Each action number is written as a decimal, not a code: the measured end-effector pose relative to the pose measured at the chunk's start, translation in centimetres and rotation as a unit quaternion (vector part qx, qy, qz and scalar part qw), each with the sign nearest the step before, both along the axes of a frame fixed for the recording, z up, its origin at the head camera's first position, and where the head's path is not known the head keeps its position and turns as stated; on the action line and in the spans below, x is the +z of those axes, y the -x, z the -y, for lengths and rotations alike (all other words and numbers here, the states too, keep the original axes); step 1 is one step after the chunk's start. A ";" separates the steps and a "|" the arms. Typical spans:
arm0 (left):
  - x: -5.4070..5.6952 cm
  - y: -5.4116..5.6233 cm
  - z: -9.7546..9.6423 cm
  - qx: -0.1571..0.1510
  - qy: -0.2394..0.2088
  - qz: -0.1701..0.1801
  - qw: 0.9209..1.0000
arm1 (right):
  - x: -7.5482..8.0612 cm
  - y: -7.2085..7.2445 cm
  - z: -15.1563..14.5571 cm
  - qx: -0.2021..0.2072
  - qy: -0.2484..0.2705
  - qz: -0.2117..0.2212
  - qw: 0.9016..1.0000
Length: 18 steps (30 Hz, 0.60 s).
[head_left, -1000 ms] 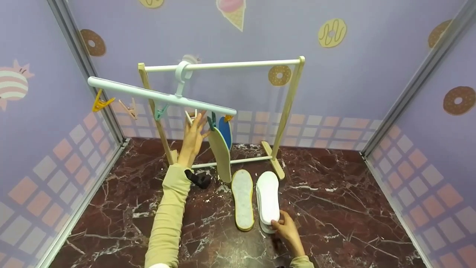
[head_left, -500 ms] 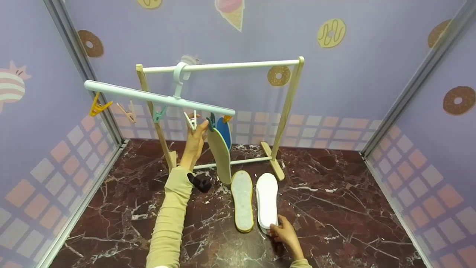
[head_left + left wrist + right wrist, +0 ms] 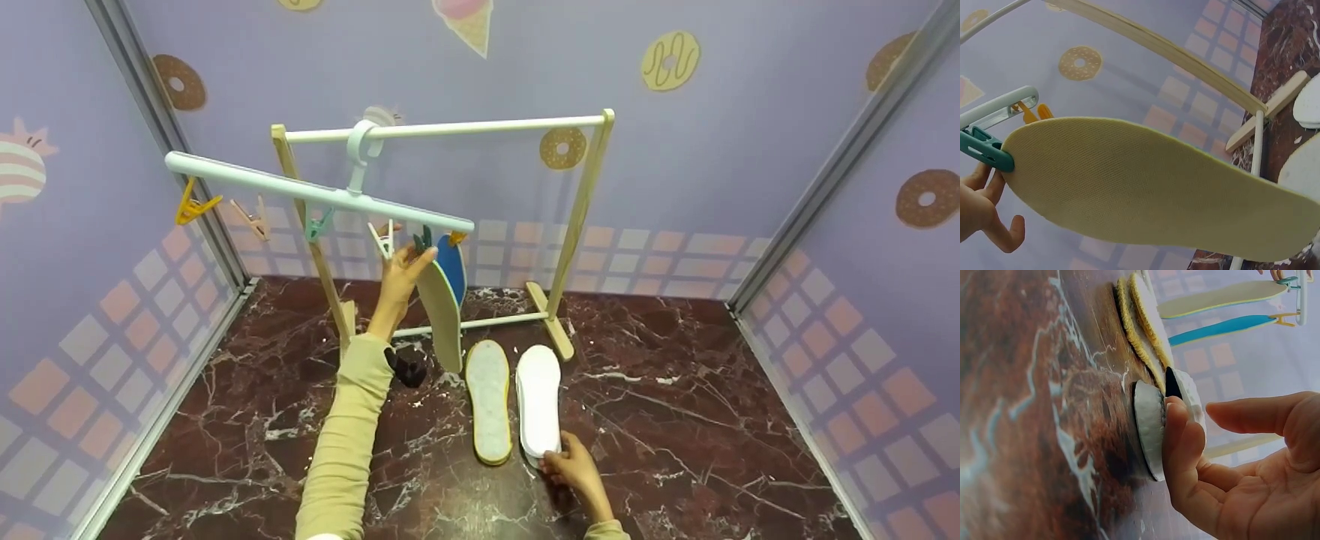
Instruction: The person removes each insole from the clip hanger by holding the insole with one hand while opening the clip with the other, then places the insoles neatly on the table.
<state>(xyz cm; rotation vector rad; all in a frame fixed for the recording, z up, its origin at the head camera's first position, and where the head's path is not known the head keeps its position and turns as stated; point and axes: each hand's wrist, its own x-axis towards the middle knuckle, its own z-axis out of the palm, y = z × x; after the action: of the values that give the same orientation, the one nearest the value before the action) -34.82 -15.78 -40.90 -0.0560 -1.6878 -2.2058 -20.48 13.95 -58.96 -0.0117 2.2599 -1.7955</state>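
Observation:
A beige insole hangs by its top end from a dark green clip on the pale hanger. My left hand is at that top end, its fingertips touching the clip and insole edge, partly hidden behind them in the left wrist view. A blue insole hangs just behind from an orange clip. On the tabletop, my right hand pinches the near end of the upper white insole, thumb above and fingers curled at its edge. Another insole lies beneath it.
A grey insole pair with yellow edging lies left of the white ones. The wooden rack carries the hanger on its top rail. A white clip and several others hang along the hanger's left part.
My left hand has moved from the white clip rightward and down to the top of the beige insole. My right hand has stayed at the white insoles' near end.

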 end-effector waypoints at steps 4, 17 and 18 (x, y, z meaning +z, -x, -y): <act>-0.2 -0.2 -0.1 0.011 0.072 0.031 0.997 | -0.2 0.0 0.0 0.002 -0.007 -0.011 1.000; -0.8 0.3 -0.2 0.051 0.173 0.011 0.984 | -0.1 -0.3 -0.3 0.002 -0.008 -0.014 1.000; -0.9 0.4 -0.2 0.055 0.176 0.010 0.983 | 0.0 -0.3 -0.3 -0.001 -0.007 -0.012 1.000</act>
<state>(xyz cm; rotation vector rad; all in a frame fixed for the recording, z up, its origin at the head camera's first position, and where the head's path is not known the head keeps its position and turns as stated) -35.18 -15.53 -41.75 -0.0300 -2.0217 -1.8144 -20.15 14.27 -59.00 -0.0264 2.2902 -1.7889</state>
